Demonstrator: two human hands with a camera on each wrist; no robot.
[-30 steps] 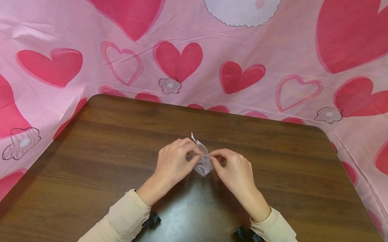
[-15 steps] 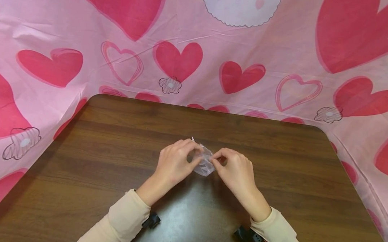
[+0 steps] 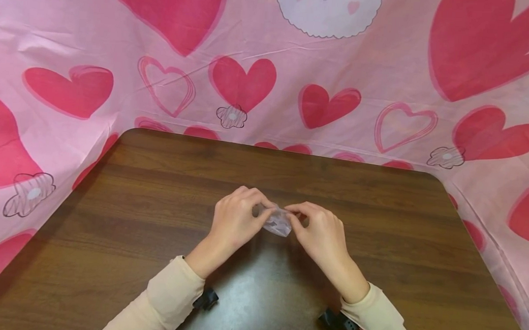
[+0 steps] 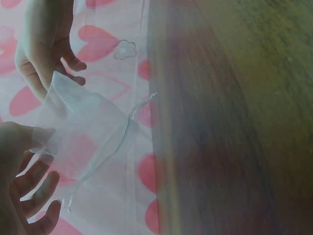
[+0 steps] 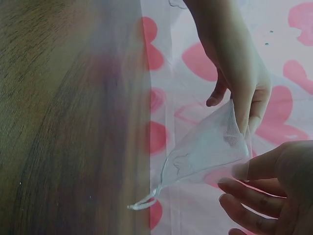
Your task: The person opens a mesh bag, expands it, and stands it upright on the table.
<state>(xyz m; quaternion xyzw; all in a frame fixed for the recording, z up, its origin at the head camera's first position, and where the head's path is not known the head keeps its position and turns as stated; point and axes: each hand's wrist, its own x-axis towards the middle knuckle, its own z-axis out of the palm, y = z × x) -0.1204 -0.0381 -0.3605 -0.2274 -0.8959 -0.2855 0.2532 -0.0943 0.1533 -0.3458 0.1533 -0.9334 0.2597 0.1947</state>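
Observation:
A small sheer white drawstring pouch is held between my two hands, above the middle of the table. My left hand pinches its left side between thumb and forefinger. On the opposite side, my right hand pinches it the same way. In the left wrist view the thin mesh of the pouch spreads between the hands, with a pale drawstring along one end. Seen from the right wrist, the cord's knotted tail dangles off the gathered end. Nothing shows inside the see-through mesh.
A dark brown wooden table with rounded far corners lies under the hands. Pink cloth printed with hearts hangs behind it and along both sides. Black wrist cameras sit beneath the beige sleeves.
The pouch has tipped and shifted between the fingers; its cord end, which stuck up beyond my left hand, has dropped out of sight in the head view. Both hands stay nearly in place.

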